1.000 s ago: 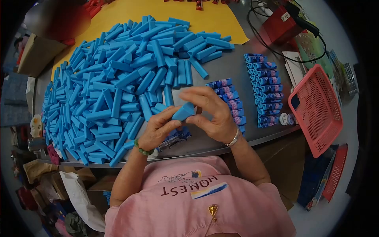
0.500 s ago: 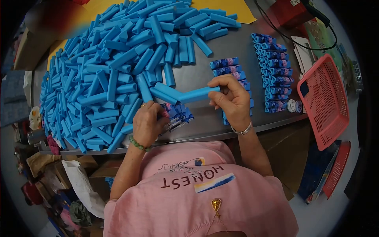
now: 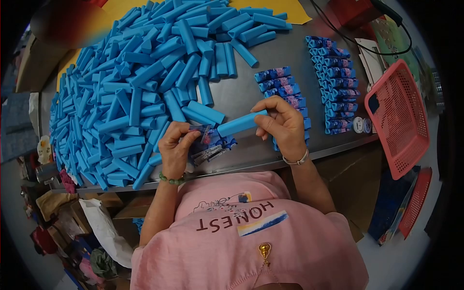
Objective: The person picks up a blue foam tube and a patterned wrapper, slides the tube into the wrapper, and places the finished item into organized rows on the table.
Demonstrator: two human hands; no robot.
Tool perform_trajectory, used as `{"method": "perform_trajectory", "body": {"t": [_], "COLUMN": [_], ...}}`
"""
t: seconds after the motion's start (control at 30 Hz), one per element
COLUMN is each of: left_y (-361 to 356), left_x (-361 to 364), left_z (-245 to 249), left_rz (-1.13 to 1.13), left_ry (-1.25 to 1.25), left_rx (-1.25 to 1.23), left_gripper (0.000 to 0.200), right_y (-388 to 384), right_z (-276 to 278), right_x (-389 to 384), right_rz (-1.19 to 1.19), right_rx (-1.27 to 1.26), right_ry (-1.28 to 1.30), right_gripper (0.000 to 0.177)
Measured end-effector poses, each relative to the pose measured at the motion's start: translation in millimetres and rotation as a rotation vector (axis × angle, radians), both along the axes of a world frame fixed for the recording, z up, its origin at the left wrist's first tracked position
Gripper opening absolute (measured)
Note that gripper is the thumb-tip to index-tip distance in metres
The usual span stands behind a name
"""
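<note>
My right hand (image 3: 282, 126) pinches one end of a plain blue stick (image 3: 241, 123) between thumb and fingers. The stick's other end meets the opening of a printed dark blue wrapper (image 3: 209, 137), which my left hand (image 3: 176, 147) pinches at its edge. Beneath, more printed wrappers (image 3: 212, 152) lie in a small stack near the table's front edge. Two loose blue sticks (image 3: 206, 112) rest just above the wrapper. A large heap of blue sticks (image 3: 125, 96) spreads to the left. Just beyond my right hand stands a short column of wrapped sticks (image 3: 280, 82).
Stacked wrapped sticks (image 3: 340, 83) form a taller column at the right, with small white rolls (image 3: 358, 124) beside it. A pink basket (image 3: 397, 163) overhangs the table's right end. A black cable (image 3: 372, 49) and a red box (image 3: 350, 18) are at the back right.
My left hand has lifted a wrapper's edge and moved slightly left. The stick in my right hand has come away from the two loose sticks, its far end now at the wrapper.
</note>
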State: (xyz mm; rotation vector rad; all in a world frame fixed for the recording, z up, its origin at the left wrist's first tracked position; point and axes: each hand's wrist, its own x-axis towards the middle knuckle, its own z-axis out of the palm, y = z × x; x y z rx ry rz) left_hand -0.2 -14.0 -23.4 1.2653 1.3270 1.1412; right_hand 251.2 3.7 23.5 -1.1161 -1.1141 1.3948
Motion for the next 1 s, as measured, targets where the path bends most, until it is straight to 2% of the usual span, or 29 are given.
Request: {"method": "perform_trajectory", "body": {"t": [0.13,0.23,0.3,0.4,0.53,0.73,0.87,1.0], "left_y": [11,16,19,22,23,19,17,15], "left_x": [2,1,3,6,8,28,33,39], "left_z": [26,35,37,44,43,50,47,51], "left_rz": [-0.084,-0.218,-0.332,-0.421,-0.434,-0.323,-0.253,-0.204], "left_ry": [-0.056,0.023,0.101,0.048,0.081,0.190,0.216,0.269], "left_rx": [-0.032,-0.032,0.012,-0.046,0.011,0.046,0.067,0.131], "left_gripper": [0.003,0.005,0.009,0.011,0.013,0.024,0.029,0.030], "right_y": [5,8,10,14,13,7,7,3], "right_z": [7,14,16,17,16,9,5,1], "right_x": [1,1,0,0,1,-18,-26,-32], "right_rz": [-0.006,0.004,0.016,0.037,0.007,-0.114,-0.083,0.002], "right_rx": [-0.040,-0.071,-0.064,-0.059,-0.058,-0.055,-0.044,-0.133], "right_ry": [0.102,0.165,0.151,0.096,-0.014,-0.100,-0.130,-0.052], "right_gripper": [0.014,0.014,0.014,0.014,0.014,0.014,0.017,0.018]}}
